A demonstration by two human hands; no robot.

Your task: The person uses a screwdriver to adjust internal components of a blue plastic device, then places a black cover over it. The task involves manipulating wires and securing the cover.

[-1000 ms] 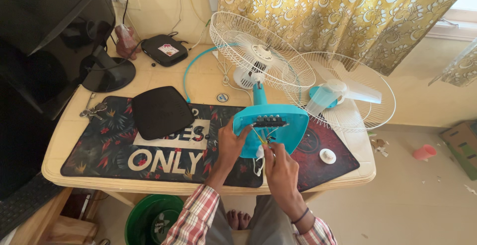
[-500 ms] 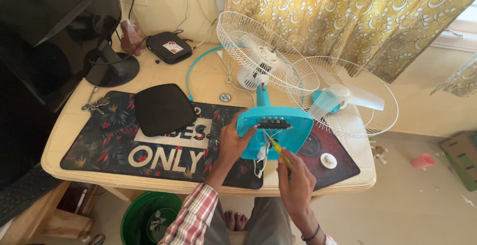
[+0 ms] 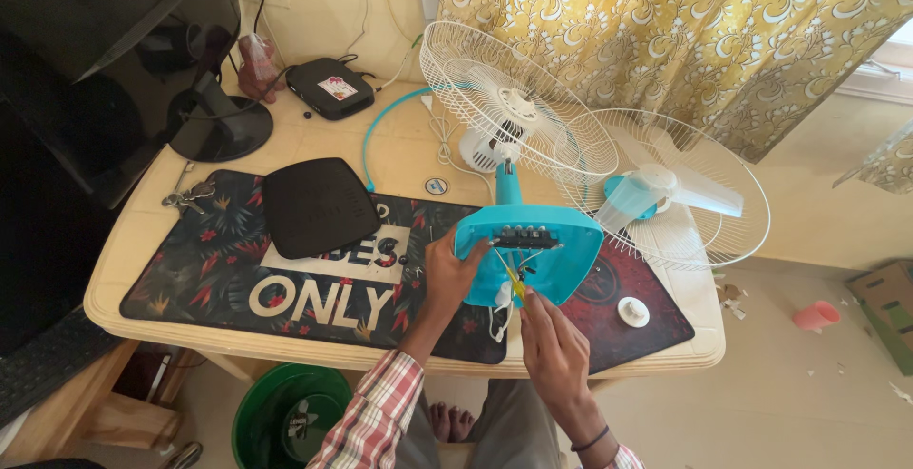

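A turquoise fan base point(image 3: 533, 245) is tipped up on the table, its open underside with a black switch block and thin wires facing me. My left hand point(image 3: 452, 274) grips the base's left edge and steadies it. My right hand point(image 3: 552, 350) holds a small yellow-handled screwdriver point(image 3: 515, 286), its tip inside the base among the wires. Behind the base stands the white fan motor with one wire grille point(image 3: 514, 98). A second grille point(image 3: 685, 188) holding the pale blade lies to the right.
A dark printed mat point(image 3: 285, 288) covers the table front, with a black pouch point(image 3: 319, 205) and keys point(image 3: 190, 195) on it. A white round cap point(image 3: 632, 311) lies on the right. A monitor stand point(image 3: 219, 127), a black box point(image 3: 328, 87) and a green bin point(image 3: 290, 421) are around.
The camera has shifted a little. My right hand has drawn slightly down and back from the base, still with the screwdriver at the wires. My left hand stays on the base.
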